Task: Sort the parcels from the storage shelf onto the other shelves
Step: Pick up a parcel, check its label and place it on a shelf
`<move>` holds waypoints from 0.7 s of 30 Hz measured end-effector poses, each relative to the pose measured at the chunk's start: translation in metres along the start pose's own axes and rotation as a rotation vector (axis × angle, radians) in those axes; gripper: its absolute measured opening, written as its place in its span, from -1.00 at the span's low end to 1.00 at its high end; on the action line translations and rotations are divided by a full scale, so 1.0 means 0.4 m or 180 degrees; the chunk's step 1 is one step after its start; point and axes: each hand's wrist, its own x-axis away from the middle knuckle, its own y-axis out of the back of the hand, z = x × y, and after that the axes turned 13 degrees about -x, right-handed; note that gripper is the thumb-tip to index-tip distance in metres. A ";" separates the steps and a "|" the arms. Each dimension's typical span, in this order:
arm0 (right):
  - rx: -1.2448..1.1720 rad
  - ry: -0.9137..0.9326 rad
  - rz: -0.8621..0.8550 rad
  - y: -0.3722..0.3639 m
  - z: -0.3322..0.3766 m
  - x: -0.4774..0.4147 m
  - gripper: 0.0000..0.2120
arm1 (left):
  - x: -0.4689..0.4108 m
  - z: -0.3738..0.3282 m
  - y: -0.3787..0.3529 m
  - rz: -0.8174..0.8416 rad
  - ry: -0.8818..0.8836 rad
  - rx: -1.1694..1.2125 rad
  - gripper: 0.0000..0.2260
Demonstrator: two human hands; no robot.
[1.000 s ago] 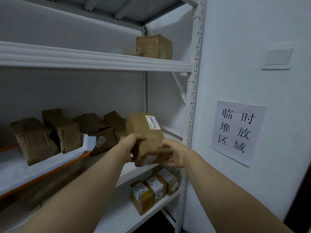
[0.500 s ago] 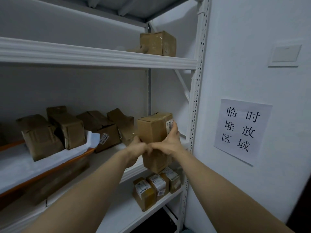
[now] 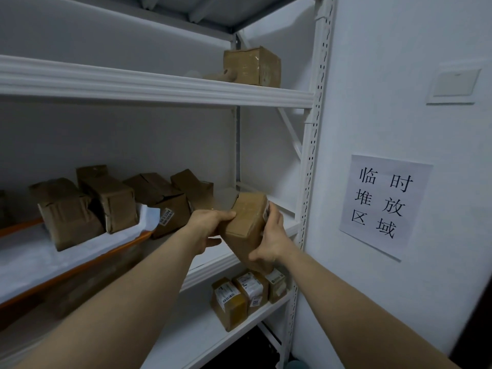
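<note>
Gripping parcel (image 3: 247,225) from both sides: left hand (image 3: 210,230) curled on its left face, right hand (image 3: 271,241) curled on the labelled right face. Held tilted over the lip of the middle shelf (image 3: 210,271), toward its 3 o'clock end, not yet lying flat. Could slip and fall onto the three boxes (image 3: 247,291) at 6 o'clock below, if released too early. Farther in, at 9 o'clock, could knock the row (image 3: 165,201) if pushed too deep.
</note>
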 end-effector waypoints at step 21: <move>0.1940 0.1491 -0.0073 0.005 -0.026 0.009 0.13 | -0.015 0.000 0.012 0.0932 0.0842 0.0135 -0.35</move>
